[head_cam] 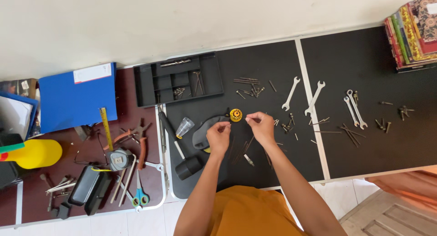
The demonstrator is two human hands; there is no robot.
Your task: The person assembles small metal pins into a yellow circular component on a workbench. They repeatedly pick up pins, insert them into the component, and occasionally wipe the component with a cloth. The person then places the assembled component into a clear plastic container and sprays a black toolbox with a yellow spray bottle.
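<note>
My left hand (219, 136) and my right hand (261, 125) hover close together over the black table mat (273, 67). Each has its fingertips pinched on a tiny part, too small to identify. Just beyond the fingers lies a round yellow disc (236, 115). A dark grey cloth-like item (202, 135) sits beside my left hand. Thin nails and drill bits (243, 149) lie scattered under my wrists.
A black organiser tray (177, 79) stands at the back, with a clear plastic cup (184, 126) and a black mallet (184, 163) to the left. Spanners (291, 93) (355, 109) and loose screws lie right. Further left are pliers (136, 140), tape measure (119, 158), scissors (140, 197), blue folder (77, 97).
</note>
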